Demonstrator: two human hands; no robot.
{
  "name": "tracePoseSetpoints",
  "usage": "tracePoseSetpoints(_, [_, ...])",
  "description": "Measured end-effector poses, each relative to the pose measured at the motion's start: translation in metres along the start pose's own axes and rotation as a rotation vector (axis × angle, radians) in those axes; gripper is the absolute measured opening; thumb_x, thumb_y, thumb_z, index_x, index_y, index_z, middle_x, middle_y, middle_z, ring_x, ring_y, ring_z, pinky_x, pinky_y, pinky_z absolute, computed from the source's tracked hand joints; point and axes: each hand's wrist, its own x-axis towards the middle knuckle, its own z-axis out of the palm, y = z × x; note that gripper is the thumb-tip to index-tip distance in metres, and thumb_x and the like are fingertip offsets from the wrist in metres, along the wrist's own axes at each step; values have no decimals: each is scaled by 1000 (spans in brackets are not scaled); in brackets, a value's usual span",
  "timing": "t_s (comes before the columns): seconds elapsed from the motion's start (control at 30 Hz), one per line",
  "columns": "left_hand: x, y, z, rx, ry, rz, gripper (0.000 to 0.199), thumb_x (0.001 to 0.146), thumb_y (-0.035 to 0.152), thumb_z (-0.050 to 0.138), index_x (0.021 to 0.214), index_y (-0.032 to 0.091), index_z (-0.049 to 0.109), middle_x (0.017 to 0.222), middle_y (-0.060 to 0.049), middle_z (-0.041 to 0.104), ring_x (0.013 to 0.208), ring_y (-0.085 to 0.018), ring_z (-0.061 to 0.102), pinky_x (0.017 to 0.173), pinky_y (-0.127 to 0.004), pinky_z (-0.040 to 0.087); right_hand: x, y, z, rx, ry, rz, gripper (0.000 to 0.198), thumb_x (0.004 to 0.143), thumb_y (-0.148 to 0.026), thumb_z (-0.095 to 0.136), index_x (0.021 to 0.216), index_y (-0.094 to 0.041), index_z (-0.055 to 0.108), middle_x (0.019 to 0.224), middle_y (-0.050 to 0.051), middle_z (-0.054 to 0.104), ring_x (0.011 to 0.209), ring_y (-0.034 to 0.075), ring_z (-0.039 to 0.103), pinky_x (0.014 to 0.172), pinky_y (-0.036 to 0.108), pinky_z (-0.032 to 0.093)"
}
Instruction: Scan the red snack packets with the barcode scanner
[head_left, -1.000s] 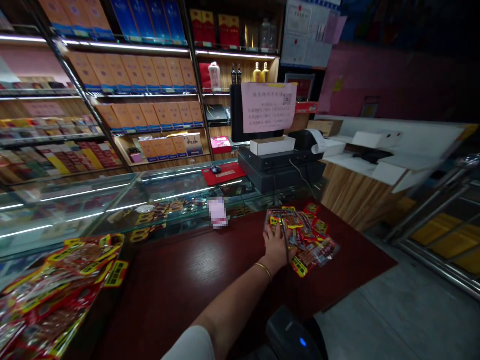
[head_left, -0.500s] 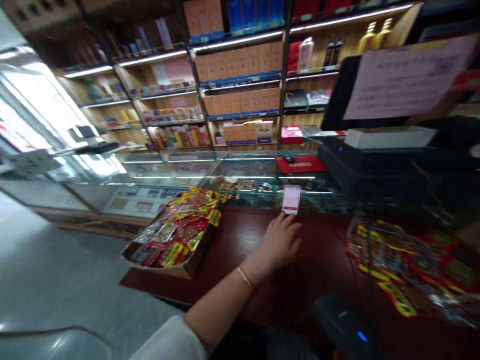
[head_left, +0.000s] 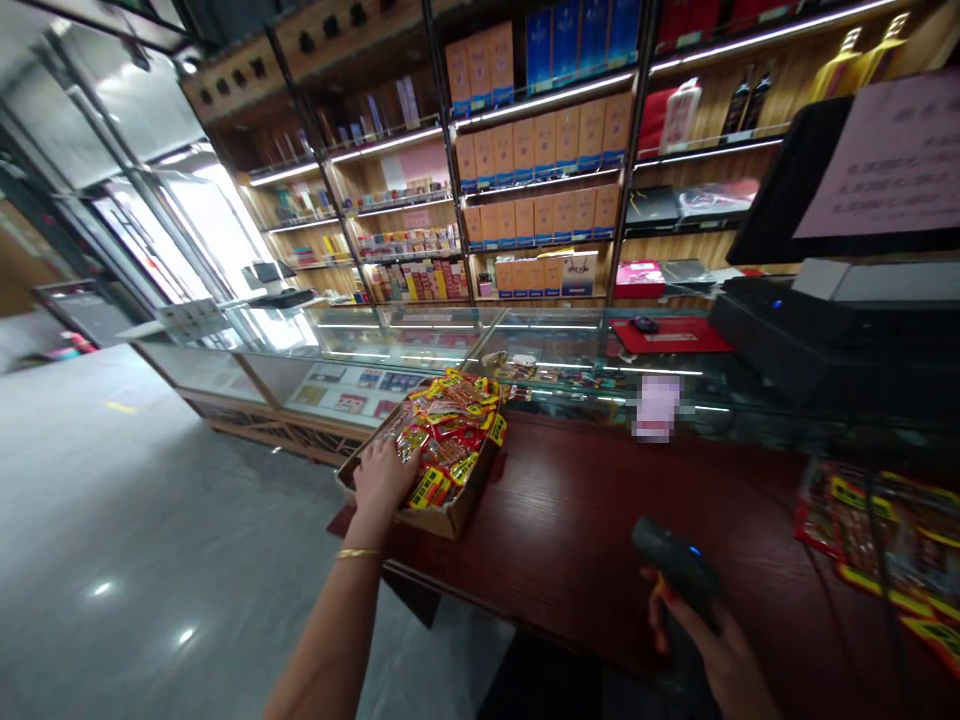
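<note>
My left hand (head_left: 384, 476) rests at the left side of a cardboard box (head_left: 442, 520), over the packets in it. Its fingers look spread, and I see no packet gripped in them. Shiny red and yellow snack packets (head_left: 450, 440) fill the box, which stands on the dark red counter top (head_left: 555, 520). My right hand (head_left: 709, 630) is wrapped round the handle of a dark barcode scanner (head_left: 675, 560) with a blue light. The scanner is held above the counter, its head towards the far side.
More snack packets (head_left: 885, 540) lie at the right, with a cable across them. A small pinkish card (head_left: 658, 408) stands at the glass showcase (head_left: 420, 340). Behind are a monitor (head_left: 780, 180), a mouse (head_left: 645, 324) on a red mat (head_left: 690, 338) and lit shelves of boxes (head_left: 547, 145).
My left hand has moved left from the card to the packets in the box. The barcode scanner has risen further into view, with my right hand now showing round it. The view has swung left.
</note>
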Motion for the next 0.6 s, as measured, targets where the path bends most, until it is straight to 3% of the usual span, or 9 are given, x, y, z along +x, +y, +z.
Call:
tracePoseSetpoints(0.17, [-4,0,10,-86,59,-29,47,83,54,60,107,14,69,145,-26,56,142,-46,38,113,-66,27,-4,18,-13,165,69,28,49,70,-54,85,101,-18,72,69,0,70,53,13,61,49,22,49])
tracePoseSetpoints(0.27, [-3,-2,9,-195,114,-15,43,78,45,67,108,14,66,147,-25,54,144,-45,35,116,-65,24,-4,17,-12,162,51,39,51,67,-54,87,99,-17,73,69,1,71,53,13,62,50,23,49])
tracePoseSetpoints(0.33, [-2,-5,7,-299,146,-5,36,77,38,67,106,16,64,139,-21,61,139,-41,43,116,-60,29,-2,15,-10,136,28,33,53,66,-55,87,98,-16,73,68,1,71,52,14,62,50,24,49])
tracePoseSetpoints(0.47, [-7,-14,-2,-585,215,-22,19,82,29,55,99,22,61,106,-9,73,108,-29,65,101,-43,49,0,11,-6,114,11,38,59,63,-61,86,97,-15,74,66,2,70,50,15,61,48,25,47])
tracePoseSetpoints(0.6, [-34,4,-15,-906,338,-19,28,87,36,50,110,22,55,115,-7,66,111,-26,63,104,-41,47,-2,7,-2,109,30,28,59,64,-64,84,96,-16,75,65,1,69,49,13,59,50,24,47])
